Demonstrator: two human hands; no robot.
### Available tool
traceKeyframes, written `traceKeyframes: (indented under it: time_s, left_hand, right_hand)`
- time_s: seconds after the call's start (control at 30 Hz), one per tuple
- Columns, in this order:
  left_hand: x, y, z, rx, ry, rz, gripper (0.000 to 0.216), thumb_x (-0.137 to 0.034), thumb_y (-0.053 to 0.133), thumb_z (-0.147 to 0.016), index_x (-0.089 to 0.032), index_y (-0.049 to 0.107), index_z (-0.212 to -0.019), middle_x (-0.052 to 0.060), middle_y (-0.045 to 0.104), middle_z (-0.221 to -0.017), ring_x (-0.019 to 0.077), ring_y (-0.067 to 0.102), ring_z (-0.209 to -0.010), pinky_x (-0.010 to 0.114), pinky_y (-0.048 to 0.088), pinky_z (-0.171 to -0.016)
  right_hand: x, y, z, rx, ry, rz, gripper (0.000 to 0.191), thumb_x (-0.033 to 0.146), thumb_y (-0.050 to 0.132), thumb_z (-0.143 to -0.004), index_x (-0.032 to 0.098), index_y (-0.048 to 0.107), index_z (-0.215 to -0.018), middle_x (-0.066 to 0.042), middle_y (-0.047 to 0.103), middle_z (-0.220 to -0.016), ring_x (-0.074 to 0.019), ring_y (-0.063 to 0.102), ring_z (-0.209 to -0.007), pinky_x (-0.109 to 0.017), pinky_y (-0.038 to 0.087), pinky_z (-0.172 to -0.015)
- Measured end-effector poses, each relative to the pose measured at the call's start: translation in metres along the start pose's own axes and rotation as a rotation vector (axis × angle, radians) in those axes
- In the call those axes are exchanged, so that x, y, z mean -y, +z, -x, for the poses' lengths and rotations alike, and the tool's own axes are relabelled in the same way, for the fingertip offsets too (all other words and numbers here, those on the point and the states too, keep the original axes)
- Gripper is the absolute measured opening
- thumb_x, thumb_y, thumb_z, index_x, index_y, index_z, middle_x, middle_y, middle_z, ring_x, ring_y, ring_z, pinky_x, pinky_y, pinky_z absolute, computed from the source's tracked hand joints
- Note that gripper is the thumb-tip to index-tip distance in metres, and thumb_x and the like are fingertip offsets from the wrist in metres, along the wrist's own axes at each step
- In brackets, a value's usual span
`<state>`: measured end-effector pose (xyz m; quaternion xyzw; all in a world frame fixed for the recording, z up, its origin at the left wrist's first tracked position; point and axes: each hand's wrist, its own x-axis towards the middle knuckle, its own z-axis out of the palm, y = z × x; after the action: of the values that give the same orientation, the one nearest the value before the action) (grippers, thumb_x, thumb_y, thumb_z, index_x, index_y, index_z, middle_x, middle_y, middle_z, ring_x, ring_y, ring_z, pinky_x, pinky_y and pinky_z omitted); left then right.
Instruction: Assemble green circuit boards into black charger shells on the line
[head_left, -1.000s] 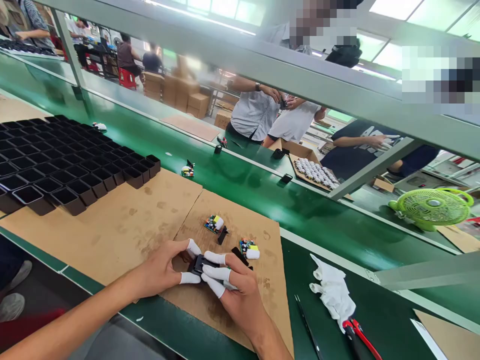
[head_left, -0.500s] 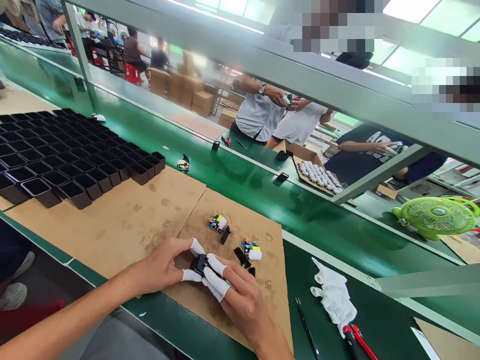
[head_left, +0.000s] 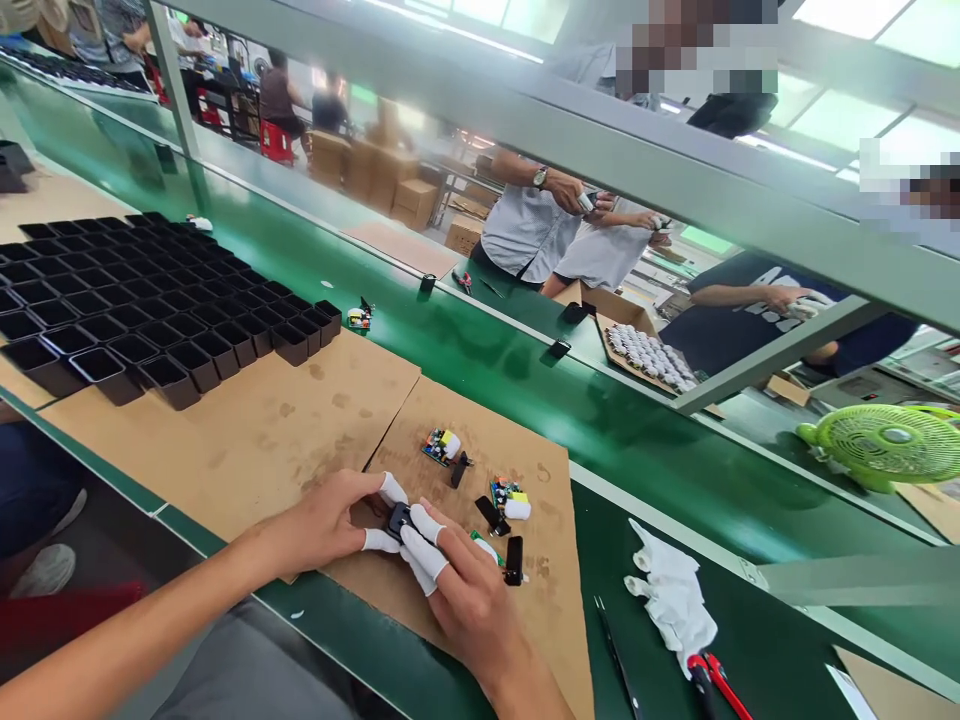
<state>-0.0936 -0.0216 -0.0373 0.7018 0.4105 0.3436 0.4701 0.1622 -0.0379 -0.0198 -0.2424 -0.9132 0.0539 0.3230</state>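
My left hand and my right hand, both with white finger cots, pinch a small black plastic housing between their fingertips over a brown cardboard sheet. Just beyond the hands lie two small circuit boards with coloured parts, and loose black plastic pieces. The housing is mostly covered by my fingers.
Rows of open black housings fill the cardboard at the left. A green conveyor belt runs behind. White gloves, red-handled pliers and tweezers lie at the right; a green fan stands beyond. Other people work across the line.
Both hands stay pinched on the black housing. My right fingers have curled in closer over it, uncovering a black piece and a green board edge beside that hand. The view has shifted slightly.
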Motion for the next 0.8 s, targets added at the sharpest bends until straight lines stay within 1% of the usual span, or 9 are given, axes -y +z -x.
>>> traceKeyframes:
  time_s: [0.1,0.23,0.37,0.43,0.5,0.57,0.7,0.73,0.8]
  left_hand:
    - [-0.011,-0.006,0.009,-0.025,-0.007,-0.005,0.022,-0.038,0.083,-0.094,-0.023,0.078,-0.109,0.003,0.081,-0.107,0.0254,0.073,-0.105,0.033,0.057,-0.097]
    - [-0.028,-0.016,0.021,-0.043,0.006,-0.004,0.023,-0.027,0.078,-0.094,-0.026,0.079,-0.116,0.003,0.082,-0.114,0.0263,0.071,-0.11,0.033,0.057,-0.097]
    - [-0.024,-0.014,0.023,0.008,-0.027,0.041,0.015,-0.027,0.077,-0.092,-0.024,0.078,-0.106,0.002,0.082,-0.103,0.0243,0.072,-0.097,0.031,0.059,-0.09]
    - [-0.016,-0.01,0.023,0.008,-0.053,0.039,0.015,-0.032,0.079,-0.093,-0.023,0.077,-0.104,0.003,0.081,-0.102,0.0249,0.071,-0.097,0.031,0.058,-0.088]
    - [-0.01,-0.007,0.025,0.003,-0.064,0.018,0.018,-0.037,0.079,-0.095,-0.023,0.077,-0.106,0.003,0.082,-0.106,0.0263,0.071,-0.102,0.033,0.058,-0.094]
    - [-0.008,-0.007,0.027,-0.002,-0.066,0.017,0.021,-0.039,0.079,-0.095,-0.024,0.078,-0.11,0.004,0.082,-0.111,0.0275,0.071,-0.106,0.035,0.057,-0.099]
    - [-0.013,-0.01,0.03,0.003,-0.078,0.075,0.024,-0.039,0.077,-0.096,-0.027,0.079,-0.117,0.003,0.082,-0.121,0.0279,0.072,-0.111,0.033,0.059,-0.097]
    - [-0.016,-0.01,0.031,0.0,-0.076,0.086,0.024,-0.038,0.076,-0.096,-0.028,0.08,-0.117,0.002,0.083,-0.121,0.0276,0.072,-0.11,0.032,0.06,-0.096]
    - [-0.019,-0.01,0.033,-0.001,-0.067,0.086,0.024,-0.035,0.074,-0.096,-0.028,0.08,-0.118,0.002,0.083,-0.122,0.0275,0.074,-0.11,0.033,0.061,-0.097]
  right_hand:
    - [0.009,-0.015,-0.004,-0.007,-0.044,0.006,0.061,-0.002,0.047,-0.109,0.017,0.055,-0.166,-0.019,0.084,-0.131,-0.0339,0.069,-0.147,-0.046,0.071,-0.109]
    - [0.025,-0.029,-0.011,0.093,-0.058,0.014,0.051,0.004,0.049,-0.112,0.012,0.059,-0.162,-0.023,0.081,-0.137,-0.0384,0.061,-0.155,-0.052,0.068,-0.114]
    - [0.025,-0.012,-0.006,0.011,-0.059,-0.033,0.044,0.001,0.05,-0.111,0.012,0.07,-0.149,-0.02,0.085,-0.117,-0.0353,0.069,-0.147,-0.048,0.071,-0.11]
    - [0.02,-0.001,-0.001,0.0,-0.051,-0.041,0.047,-0.001,0.052,-0.109,0.013,0.069,-0.15,-0.019,0.085,-0.117,-0.0345,0.071,-0.145,-0.051,0.069,-0.114]
    - [0.017,0.004,0.003,0.017,-0.034,-0.053,0.054,-0.002,0.056,-0.107,0.018,0.066,-0.156,-0.018,0.084,-0.126,-0.0356,0.07,-0.147,-0.06,0.062,-0.122]
    - [0.016,0.006,0.004,0.003,0.029,-0.114,0.055,0.002,0.06,-0.108,0.025,0.066,-0.157,-0.016,0.082,-0.135,-0.0343,0.072,-0.144,-0.058,0.062,-0.122]
    - [0.026,0.006,-0.001,-0.092,0.346,-0.259,0.035,0.021,0.071,-0.11,0.034,0.08,-0.141,-0.013,0.081,-0.133,-0.0275,0.084,-0.12,-0.037,0.074,-0.098]
    - [0.029,0.006,-0.002,-0.115,0.403,-0.265,0.032,0.023,0.073,-0.109,0.034,0.081,-0.138,-0.013,0.081,-0.13,-0.0274,0.085,-0.117,-0.037,0.074,-0.095]
    - [0.033,0.006,-0.001,-0.113,0.411,-0.247,0.035,0.022,0.074,-0.108,0.034,0.08,-0.139,-0.013,0.082,-0.13,-0.0287,0.085,-0.118,-0.038,0.074,-0.096]
